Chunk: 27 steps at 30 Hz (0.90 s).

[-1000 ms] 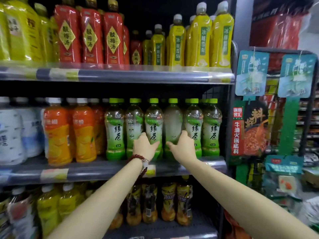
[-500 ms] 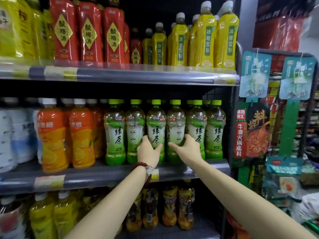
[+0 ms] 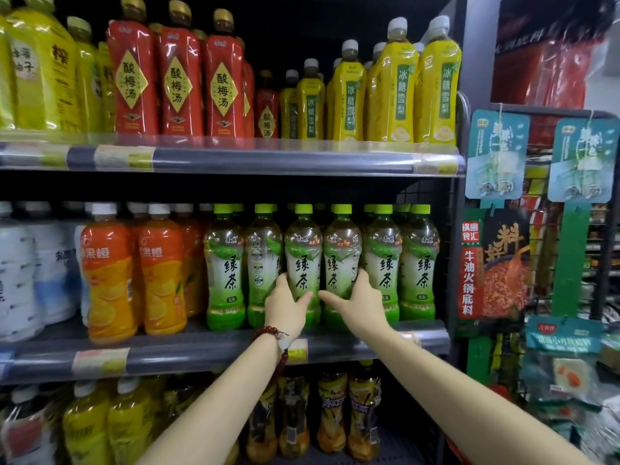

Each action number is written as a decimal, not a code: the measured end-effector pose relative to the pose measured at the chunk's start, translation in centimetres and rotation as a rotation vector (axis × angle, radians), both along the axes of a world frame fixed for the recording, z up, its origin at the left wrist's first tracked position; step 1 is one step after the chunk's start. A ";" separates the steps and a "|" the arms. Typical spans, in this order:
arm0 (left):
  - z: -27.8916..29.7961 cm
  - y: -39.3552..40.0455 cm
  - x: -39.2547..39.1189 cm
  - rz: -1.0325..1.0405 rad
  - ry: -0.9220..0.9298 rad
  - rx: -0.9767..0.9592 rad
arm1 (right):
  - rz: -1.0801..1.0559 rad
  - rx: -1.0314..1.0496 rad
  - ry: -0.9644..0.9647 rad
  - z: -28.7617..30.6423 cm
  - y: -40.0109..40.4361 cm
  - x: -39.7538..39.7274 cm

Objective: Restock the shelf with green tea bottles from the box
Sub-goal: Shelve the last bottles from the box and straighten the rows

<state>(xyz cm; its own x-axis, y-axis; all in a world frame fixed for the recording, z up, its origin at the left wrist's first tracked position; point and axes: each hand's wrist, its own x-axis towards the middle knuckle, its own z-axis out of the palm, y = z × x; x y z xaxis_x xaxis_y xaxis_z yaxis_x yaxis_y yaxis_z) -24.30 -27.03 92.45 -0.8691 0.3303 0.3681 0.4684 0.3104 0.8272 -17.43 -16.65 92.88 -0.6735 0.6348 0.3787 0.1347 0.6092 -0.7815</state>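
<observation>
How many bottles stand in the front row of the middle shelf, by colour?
Green tea bottles: 6
Orange bottles: 2
White bottles: 2 in view, the edge cuts off the rest
Total: 10

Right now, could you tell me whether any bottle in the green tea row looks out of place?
Yes: the second green tea bottle from the left faces sideways, showing small print instead of its front label. The other front bottles face forward.
</observation>
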 end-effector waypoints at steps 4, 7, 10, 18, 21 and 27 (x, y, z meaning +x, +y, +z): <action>-0.2 0.0 0.0 -0.021 -0.010 0.010 | -0.076 0.002 0.054 -0.9 0.1 -0.2; 0.1 -0.1 -0.6 -0.053 -0.041 0.035 | 0.038 -0.099 0.035 0.0 1.3 0.0; 0.1 -0.5 -0.9 -0.115 -0.075 0.064 | 0.113 -0.119 0.011 -0.1 2.1 0.1; -0.9 0.0 -0.5 0.007 0.055 0.041 | 0.205 -0.167 -0.026 -0.3 2.7 0.3; -0.7 0.0 -0.6 0.015 0.087 0.019 | 0.198 -0.134 -0.031 -0.1 2.5 0.3; -1.1 -0.6 -1.2 -0.037 0.094 -0.034 | 0.228 -0.099 -0.021 -0.4 2.3 1.1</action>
